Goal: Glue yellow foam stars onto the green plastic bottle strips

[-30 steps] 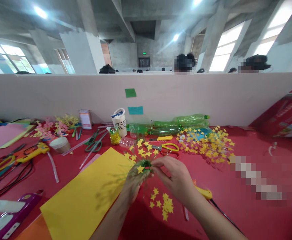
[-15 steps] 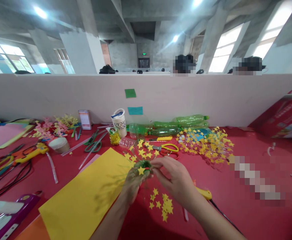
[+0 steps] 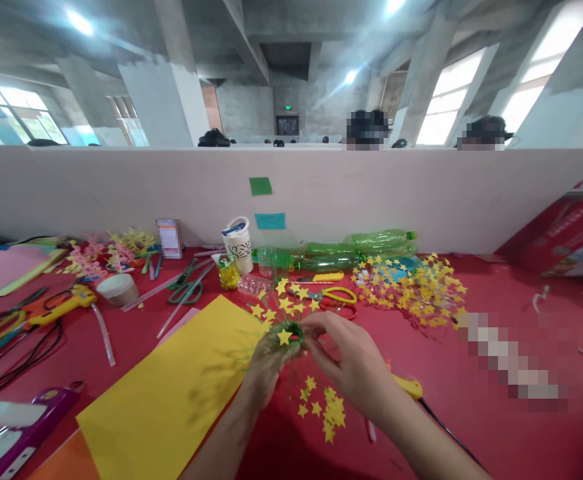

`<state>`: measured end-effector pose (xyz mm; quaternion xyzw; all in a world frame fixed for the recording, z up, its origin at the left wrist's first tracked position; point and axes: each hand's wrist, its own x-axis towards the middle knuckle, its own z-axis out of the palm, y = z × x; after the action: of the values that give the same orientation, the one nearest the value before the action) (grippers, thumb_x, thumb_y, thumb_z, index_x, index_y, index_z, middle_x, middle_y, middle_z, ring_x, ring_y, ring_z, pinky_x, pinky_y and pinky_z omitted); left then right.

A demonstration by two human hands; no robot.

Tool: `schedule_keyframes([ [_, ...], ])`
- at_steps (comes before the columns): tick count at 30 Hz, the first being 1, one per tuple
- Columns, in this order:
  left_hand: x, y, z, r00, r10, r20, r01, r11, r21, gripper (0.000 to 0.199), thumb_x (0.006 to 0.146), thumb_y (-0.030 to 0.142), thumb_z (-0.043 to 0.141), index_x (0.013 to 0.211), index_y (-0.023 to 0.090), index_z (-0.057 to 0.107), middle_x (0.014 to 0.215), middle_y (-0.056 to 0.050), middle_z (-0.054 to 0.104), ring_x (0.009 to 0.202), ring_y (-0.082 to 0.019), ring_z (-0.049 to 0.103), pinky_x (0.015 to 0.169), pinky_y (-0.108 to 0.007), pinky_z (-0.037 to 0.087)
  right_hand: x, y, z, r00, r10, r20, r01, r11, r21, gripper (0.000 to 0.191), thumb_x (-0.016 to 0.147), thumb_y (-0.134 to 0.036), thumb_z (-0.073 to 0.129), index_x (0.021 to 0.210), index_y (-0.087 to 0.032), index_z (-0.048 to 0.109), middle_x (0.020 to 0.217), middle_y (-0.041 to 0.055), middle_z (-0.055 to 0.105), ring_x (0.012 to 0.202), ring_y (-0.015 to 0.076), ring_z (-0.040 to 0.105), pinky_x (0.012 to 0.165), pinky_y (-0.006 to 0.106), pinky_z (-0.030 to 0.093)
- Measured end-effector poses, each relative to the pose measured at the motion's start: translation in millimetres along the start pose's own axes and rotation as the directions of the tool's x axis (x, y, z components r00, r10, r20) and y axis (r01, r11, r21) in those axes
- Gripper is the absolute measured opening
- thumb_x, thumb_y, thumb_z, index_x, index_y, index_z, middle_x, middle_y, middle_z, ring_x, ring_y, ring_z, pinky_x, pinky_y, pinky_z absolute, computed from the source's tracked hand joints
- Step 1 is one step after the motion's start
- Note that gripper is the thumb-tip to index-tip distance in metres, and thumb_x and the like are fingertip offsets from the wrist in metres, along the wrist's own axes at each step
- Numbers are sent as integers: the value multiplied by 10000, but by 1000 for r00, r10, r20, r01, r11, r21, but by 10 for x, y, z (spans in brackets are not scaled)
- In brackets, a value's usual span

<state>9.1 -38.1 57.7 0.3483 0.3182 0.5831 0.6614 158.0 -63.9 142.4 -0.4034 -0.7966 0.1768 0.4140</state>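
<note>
My left hand (image 3: 264, 363) is closed around a cut green plastic bottle piece (image 3: 296, 330) whose thin strips fan outward. Yellow paper stars (image 3: 284, 305) sit on the tips of several strips, and one larger-looking star (image 3: 284, 337) lies over the near side. At the right edge of the piece, the bent fingers of my right hand (image 3: 346, 353) meet it in a pinch; the fingertips are partly hidden. Loose yellow stars (image 3: 330, 407) lie on the red table below my hands. A yellow paper sheet (image 3: 171, 393) is under and left of my left forearm.
Behind my hands are yellow-handled scissors (image 3: 338, 295), a yellow cutter (image 3: 328, 277), green bottles (image 3: 381, 241) and a white cup (image 3: 237, 243). A star-tipped bunch (image 3: 416, 293) lies right. A yellow glue gun (image 3: 66, 307) and purple power strip (image 3: 36, 427) are left; a yellow tool (image 3: 408, 387) lies beside my right forearm.
The green bottle piece has turned slightly in my left hand, and its stars have shifted a little right. Both hands stay in nearly the same place.
</note>
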Motion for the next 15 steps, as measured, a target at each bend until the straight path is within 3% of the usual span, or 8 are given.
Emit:
schedule_keyframes([
  [6, 29, -14, -84, 999, -45, 12, 45, 999, 1, 256, 631, 195, 735, 871, 155, 657, 777, -42, 699, 693, -161, 651, 669, -257, 496, 1, -94, -271, 993, 24, 115, -14, 996, -84, 267, 790, -301, 596, 1042, -226, 547, 972, 45, 618, 893, 176, 563, 771, 296, 444],
  [8, 35, -20, -91, 999, -32, 11, 32, 999, 5, 222, 643, 188, 725, 850, 143, 657, 804, -53, 699, 709, -165, 653, 680, -268, 500, 10, -86, -332, 985, 11, 171, 12, 991, -132, 208, 800, -283, 590, 1001, -232, 571, 955, 35, 621, 886, 172, 557, 769, 296, 436],
  [11, 39, -25, -86, 1000, -13, -5, 13, 1000, -11, 193, 626, 172, 735, 800, 138, 658, 799, -46, 693, 726, -154, 642, 692, -266, 501, 17, -36, -304, 972, -32, 233, 86, 971, -223, 131, 819, -178, 544, 928, -226, 597, 854, 19, 620, 809, 157, 546, 743, 294, 412],
  [15, 31, -7, -48, 999, -4, -44, 3, 1000, -19, 169, 582, 187, 762, 697, 136, 649, 686, -13, 664, 632, -114, 601, 629, -228, 489, 13, 33, -142, 961, -86, 264, 178, 921, -346, 113, 843, -171, 502, 878, -204, 604, 785, 22, 605, 767, 165, 513, 741, 321, 373],
])
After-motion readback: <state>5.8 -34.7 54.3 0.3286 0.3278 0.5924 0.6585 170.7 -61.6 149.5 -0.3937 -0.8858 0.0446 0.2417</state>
